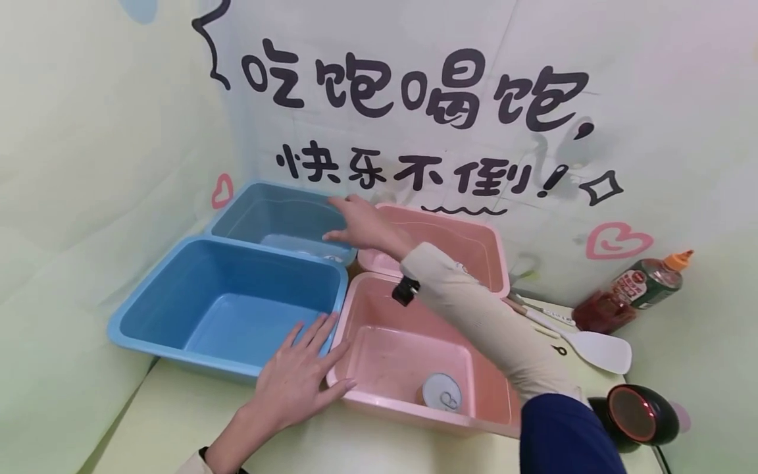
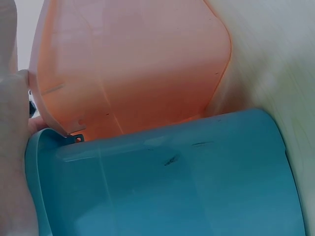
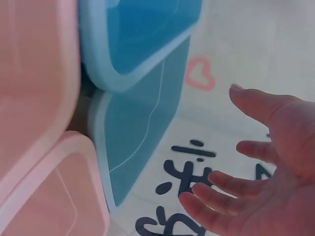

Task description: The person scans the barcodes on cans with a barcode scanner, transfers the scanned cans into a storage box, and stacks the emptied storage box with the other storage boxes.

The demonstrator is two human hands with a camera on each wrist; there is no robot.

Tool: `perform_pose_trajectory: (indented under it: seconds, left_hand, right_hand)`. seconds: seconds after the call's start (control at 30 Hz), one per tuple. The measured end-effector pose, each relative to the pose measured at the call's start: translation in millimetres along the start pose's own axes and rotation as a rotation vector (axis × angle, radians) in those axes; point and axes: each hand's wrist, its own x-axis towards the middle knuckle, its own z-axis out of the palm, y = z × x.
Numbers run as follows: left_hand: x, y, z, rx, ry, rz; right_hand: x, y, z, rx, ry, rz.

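My left hand point(image 1: 296, 382) rests with spread fingers on the adjoining rims of the front blue bin point(image 1: 249, 322) and the front pink bin point(image 1: 397, 355). Only part of that hand point(image 2: 15, 152) shows at the left edge of the left wrist view, against the bin rims. Over the right side of the back blue bin point(image 1: 278, 217) reaches my right hand point(image 1: 370, 227), fingers apart. The right wrist view shows this hand point(image 3: 290, 172) holding nothing, palm visible. A tin can with a pull tab point(image 1: 441, 393) stands inside the front pink bin.
Behind the right forearm is the back pink bin point(image 1: 456, 234), its contents partly hidden. To the right lie a white spatula point(image 1: 601, 351) and a tilted sauce bottle point(image 1: 630, 293). A black round device point(image 1: 642, 415) stands at the right front. A lettered wall point(image 1: 379, 39) closes the back.
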Motion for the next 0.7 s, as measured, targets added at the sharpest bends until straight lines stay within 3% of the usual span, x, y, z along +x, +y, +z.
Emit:
perform_pose_trajectory:
  seconds: [0.27,0.37,0.5,0.7]
  left_hand:
    - [0.5,0.4,1.8,0.011,0.006,-0.006]
    - [0.9,0.8,1.7,0.001,0.011,-0.008]
    - [0.9,1.5,0.5,0.001,0.009,-0.014]
    - [1.5,3.2,1.1,0.012,-0.002,-0.018]
  right_hand:
    - [-69,21,-7,0.021,0.071,-0.085]
    - [-95,35,-2,0.024,0.082,-0.077]
    - [-125,52,14,0.048,0.043,-0.034]
    - [-161,74,45,0.138,-0.118,-0.049]
